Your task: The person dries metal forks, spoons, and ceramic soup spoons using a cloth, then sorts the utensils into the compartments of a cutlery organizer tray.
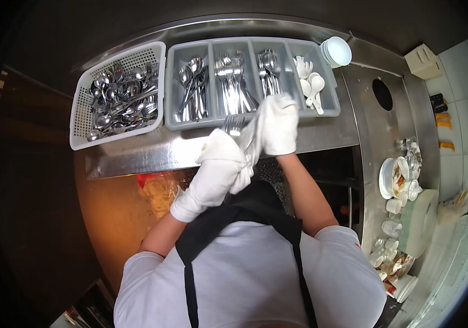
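Both hands wear white gloves and are in front of the grey divided cutlery tray (190,127). My left hand (217,167) is closed around forks (235,124) whose tines stick up past the fingers; their handles are hidden. A white cloth (249,147) hangs between the hands, bunched against the left one. My right hand (279,127) is closed on its upper part, slightly blurred, near the tray's front edge. In the tray's compartments lie spoons (193,68), more forks (234,82), another group of spoons (269,63) and white ceramic spoons (315,87).
Left of the tray stands a white perforated basket (118,136) heaped with mixed cutlery. White bowls (336,52) are stacked at the tray's right end. The steel counter (327,134) continues right, past a round hole (382,94), to used dishes (400,177) and a green container (419,224).
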Demonstrator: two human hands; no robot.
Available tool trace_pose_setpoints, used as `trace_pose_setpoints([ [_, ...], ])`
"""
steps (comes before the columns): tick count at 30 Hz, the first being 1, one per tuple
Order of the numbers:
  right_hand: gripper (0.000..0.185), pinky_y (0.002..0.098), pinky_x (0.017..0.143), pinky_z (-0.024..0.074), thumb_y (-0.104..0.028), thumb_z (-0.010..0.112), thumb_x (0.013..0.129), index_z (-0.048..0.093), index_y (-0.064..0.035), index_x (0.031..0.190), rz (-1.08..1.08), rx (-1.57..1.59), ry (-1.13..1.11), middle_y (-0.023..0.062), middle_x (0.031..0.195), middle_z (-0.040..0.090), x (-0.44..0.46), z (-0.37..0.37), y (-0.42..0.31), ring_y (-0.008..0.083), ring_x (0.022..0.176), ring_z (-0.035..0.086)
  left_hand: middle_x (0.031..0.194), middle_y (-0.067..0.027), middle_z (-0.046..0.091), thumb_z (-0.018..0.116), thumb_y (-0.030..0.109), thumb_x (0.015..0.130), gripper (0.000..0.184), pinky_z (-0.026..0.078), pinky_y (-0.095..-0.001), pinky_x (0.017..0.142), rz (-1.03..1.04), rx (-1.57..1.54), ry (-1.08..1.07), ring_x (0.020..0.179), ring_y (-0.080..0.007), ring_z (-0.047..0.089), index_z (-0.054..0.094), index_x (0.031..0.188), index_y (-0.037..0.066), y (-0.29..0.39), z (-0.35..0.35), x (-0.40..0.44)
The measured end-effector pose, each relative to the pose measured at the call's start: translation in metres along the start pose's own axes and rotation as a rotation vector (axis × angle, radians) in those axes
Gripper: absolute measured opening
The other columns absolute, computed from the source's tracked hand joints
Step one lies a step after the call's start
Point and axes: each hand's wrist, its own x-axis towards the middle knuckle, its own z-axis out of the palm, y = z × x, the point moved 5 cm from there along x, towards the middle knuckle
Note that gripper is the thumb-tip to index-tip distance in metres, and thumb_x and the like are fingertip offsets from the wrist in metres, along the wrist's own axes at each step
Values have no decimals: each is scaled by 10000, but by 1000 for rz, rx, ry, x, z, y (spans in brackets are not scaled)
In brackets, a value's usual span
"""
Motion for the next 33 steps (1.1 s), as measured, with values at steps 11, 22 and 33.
trace_pose_setpoints([
  [11,229,437,631,541,-169,629,738,626,60,758,-253,-695,-656,245,721,606,-36,52,-65,372,666,645,895,-72,617,532,78,946,155,522,-322,748,-1,-40,-271,813,-189,612,625,1042,-1,-49,-42,14],
  [22,190,424,653,532,-200,595,847,590,-31,759,241,-1,-487,188,714,619,-15,23,-23,343,678,643,816,-121,587,593,30,849,29,463,-364,722,539,692,-28,786,-271,586,621,842,29,43,-23,5],
  [33,34,305,652,507,-37,580,878,612,-31,889,-98,-52,54,84,719,601,5,-5,-33,200,711,616,894,-131,631,601,51,805,94,447,-405,674,330,613,-28,806,-276,581,673,865,49,-1,-4,17],
])
